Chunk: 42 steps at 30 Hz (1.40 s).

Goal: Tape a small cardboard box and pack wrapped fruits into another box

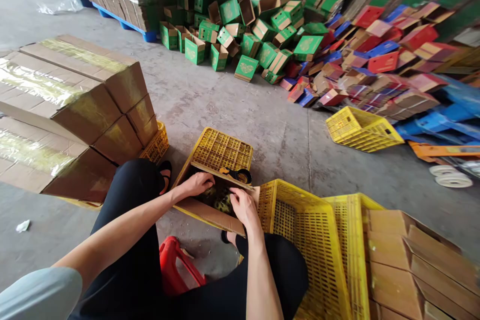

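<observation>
An open cardboard box (215, 214) sits tilted on an upturned yellow crate (224, 149) between my knees. Inside it lie roundish dark fruits (222, 204) with yellow-green patches; their kind is unclear. My left hand (198, 183) is over the box's left part, its fingers curled and closed. Whatever the fingertips hold is hidden. Over the right part is my right hand (243, 205), with bent fingers drawn together by the fruit. What they grip cannot be made out. A black and orange tool with a round end (240, 175), like a tape dispenser, rests behind the box flap.
Taped cartons (90, 110) are stacked at left. Yellow crates (307, 240) and flattened-looking cartons (423, 260) stand at right. A red stool (174, 265) is beneath me. Green boxes (243, 50) and red-blue boxes (378, 60) lie heaped beyond another yellow crate (362, 130) and a blue-orange pallet jack (446, 122).
</observation>
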### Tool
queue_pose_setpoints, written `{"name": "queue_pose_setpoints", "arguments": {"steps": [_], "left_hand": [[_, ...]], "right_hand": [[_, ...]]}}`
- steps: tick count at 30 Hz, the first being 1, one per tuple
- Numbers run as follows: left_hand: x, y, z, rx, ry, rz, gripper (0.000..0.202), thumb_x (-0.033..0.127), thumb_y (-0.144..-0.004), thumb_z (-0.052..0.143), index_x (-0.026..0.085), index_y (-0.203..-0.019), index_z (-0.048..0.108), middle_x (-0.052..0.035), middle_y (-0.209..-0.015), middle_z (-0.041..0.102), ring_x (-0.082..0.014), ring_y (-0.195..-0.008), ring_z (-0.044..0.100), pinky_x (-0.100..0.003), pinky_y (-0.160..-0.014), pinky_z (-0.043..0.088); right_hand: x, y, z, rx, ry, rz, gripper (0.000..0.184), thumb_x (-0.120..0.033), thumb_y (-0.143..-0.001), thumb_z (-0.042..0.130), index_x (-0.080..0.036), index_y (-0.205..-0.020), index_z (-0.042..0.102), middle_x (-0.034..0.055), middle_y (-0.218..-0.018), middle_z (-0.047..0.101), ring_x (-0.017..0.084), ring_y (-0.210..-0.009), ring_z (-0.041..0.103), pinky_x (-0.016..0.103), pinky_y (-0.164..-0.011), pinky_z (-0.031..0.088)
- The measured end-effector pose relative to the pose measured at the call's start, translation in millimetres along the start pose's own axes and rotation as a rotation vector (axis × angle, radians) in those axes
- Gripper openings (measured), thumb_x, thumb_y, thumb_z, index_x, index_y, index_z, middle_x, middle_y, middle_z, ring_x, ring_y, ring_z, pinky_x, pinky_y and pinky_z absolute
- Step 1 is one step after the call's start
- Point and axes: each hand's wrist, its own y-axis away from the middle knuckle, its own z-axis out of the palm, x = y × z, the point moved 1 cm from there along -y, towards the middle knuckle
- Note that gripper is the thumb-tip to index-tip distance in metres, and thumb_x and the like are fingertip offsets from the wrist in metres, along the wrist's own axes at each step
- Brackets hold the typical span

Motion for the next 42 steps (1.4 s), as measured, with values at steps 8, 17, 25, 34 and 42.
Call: {"name": "queue_pose_setpoints", "arguments": {"steps": [8, 17, 25, 34, 42], "left_hand": [[22.7, 4.2, -10.4, 0.021, 0.398, -0.044, 0.026, 0.042, -0.092, 0.062, 0.017, -0.098, 0.068, -0.0034, -0.092, 0.067, -0.0184, -0.086, 0.059, -0.028, -0.079, 0.046], [17.3, 6.7, 0.4, -0.024, 0.759, -0.315, 0.052, 0.055, -0.087, 0.073, 0.022, -0.126, 0.066, -0.0095, -0.128, 0.067, -0.0239, -0.114, 0.061, -0.028, -0.084, 0.048], [18.2, 10.4, 1.5, -0.181, 0.825, -0.288, 0.07, 0.053, -0.073, 0.09, 0.021, -0.13, 0.064, -0.0103, -0.121, 0.067, -0.0289, -0.113, 0.064, -0.039, -0.082, 0.061], [8.9, 8.6, 1.1, -0.055, 0.734, -0.39, 0.061, 0.064, -0.083, 0.079, 0.018, -0.122, 0.071, -0.01, -0.117, 0.07, -0.0206, -0.094, 0.069, -0.027, -0.067, 0.06], [16.2, 10.0, 0.4, -0.222, 0.858, -0.407, 0.08, 0.07, -0.076, 0.082, 0.019, -0.136, 0.067, -0.0134, -0.118, 0.076, -0.0239, -0.091, 0.077, -0.037, -0.083, 0.062]], "right_hand": [[6.5, -4.9, 4.2, -0.021, -0.368, 0.127, 0.039, -0.029, -0.09, 0.06, -0.025, -0.128, 0.069, 0.0083, -0.124, 0.077, 0.023, -0.108, 0.076, 0.039, -0.1, 0.059], [3.9, -2.5, 1.5, 0.071, -0.831, 0.198, 0.042, -0.057, -0.075, 0.078, -0.022, -0.096, 0.071, 0.0051, -0.091, 0.075, 0.024, -0.085, 0.074, 0.04, -0.079, 0.065], [5.5, -5.0, 2.9, 0.095, -0.791, 0.202, 0.042, -0.056, -0.075, 0.078, -0.022, -0.1, 0.072, 0.008, -0.098, 0.076, 0.027, -0.087, 0.075, 0.04, -0.074, 0.066], [-4.4, -1.1, -2.7, -0.088, -0.753, -0.011, 0.039, -0.036, -0.077, 0.076, -0.025, -0.115, 0.074, 0.009, -0.14, 0.069, 0.026, -0.121, 0.07, 0.042, -0.105, 0.057], [4.9, -3.6, -0.3, -0.017, -0.585, 0.104, 0.039, -0.061, -0.081, 0.073, -0.023, -0.088, 0.067, 0.0063, -0.086, 0.077, 0.026, -0.082, 0.076, 0.043, -0.081, 0.064]]}}
